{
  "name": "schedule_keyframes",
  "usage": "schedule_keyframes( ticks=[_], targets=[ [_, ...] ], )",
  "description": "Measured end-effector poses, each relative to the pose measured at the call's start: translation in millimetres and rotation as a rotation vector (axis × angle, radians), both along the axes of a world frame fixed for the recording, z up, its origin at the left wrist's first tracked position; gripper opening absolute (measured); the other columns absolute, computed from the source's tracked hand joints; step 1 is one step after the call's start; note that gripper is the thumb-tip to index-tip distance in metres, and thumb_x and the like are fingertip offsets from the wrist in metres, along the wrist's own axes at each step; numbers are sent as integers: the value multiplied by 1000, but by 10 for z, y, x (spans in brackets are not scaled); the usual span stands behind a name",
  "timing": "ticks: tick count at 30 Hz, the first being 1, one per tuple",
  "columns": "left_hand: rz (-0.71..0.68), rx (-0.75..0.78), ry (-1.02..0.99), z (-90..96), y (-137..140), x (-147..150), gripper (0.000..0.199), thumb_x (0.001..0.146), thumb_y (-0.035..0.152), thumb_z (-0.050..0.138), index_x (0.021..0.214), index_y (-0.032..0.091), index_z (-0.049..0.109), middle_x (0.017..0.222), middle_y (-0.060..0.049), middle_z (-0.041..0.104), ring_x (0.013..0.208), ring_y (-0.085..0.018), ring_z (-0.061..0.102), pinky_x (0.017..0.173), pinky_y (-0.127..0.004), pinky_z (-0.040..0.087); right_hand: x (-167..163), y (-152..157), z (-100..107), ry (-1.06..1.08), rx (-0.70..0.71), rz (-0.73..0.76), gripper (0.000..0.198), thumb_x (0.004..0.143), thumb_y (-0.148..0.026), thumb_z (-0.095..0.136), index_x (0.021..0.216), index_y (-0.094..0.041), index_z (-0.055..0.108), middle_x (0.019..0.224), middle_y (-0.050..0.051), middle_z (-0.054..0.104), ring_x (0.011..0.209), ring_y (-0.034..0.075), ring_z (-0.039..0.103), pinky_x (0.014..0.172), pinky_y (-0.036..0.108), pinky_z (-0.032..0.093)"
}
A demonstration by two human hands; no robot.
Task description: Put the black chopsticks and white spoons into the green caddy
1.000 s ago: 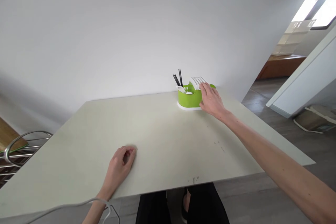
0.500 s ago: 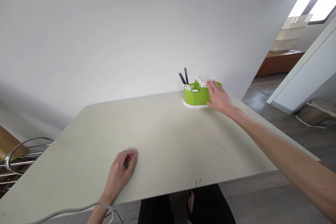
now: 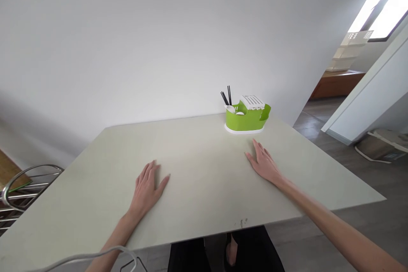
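My left hand lies on the left half of the pale table, fingers stretched out and thumb apart, holding nothing. Over the right half, my right hand is open too, with its fingers spread and nothing in them. Just beyond its fingertips, apart from them, stands a green utensil holder on a white base. Black chopsticks and white spoons stick up from its left compartment. A white slotted cover tops its middle, and the right end has an open green pocket.
A white wall runs behind the table. Left of the table is a metal rack with a wooden board. A grey cable crosses the lower left. To the right are a doorway and a brown bag-like box on the floor.
My right hand has let go of the utensil holder and drawn back toward me. My left hand has uncurled, its fingers now extended on the table. The view has shifted slightly.
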State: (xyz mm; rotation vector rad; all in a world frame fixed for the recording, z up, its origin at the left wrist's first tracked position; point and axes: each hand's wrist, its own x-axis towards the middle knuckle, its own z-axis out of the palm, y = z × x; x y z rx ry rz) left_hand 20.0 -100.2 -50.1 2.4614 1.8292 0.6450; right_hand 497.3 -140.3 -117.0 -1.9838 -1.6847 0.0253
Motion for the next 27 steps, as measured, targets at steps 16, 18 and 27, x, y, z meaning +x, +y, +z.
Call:
schedule_keyframes(
  ticks=[16,18,27],
  targets=[
    [183,-120,265,-79,837,-45,82,102,61,26,164,7,35,172,-14,33,161,-34,24,129,-52,20,45,313,-1,-154,-231,-40,78,107,-60,19,167,-13,31,175,7,25,163,25,18,133,48,13],
    [188,-113,273,-84,891,-61,83,102,61,25,165,8,35,172,-13,33,161,-34,24,130,-52,20,31,324,0,-166,-237,-42,78,107,-60,19,167,-12,31,175,7,25,163,25,19,133,48,13],
    [215,-119,281,-51,1128,-28,81,102,58,24,164,7,36,172,-13,33,160,-37,25,129,-54,19,-15,315,13,-167,-250,-41,77,107,-59,18,168,-14,30,176,6,23,163,25,17,133,48,12]
  ],
)
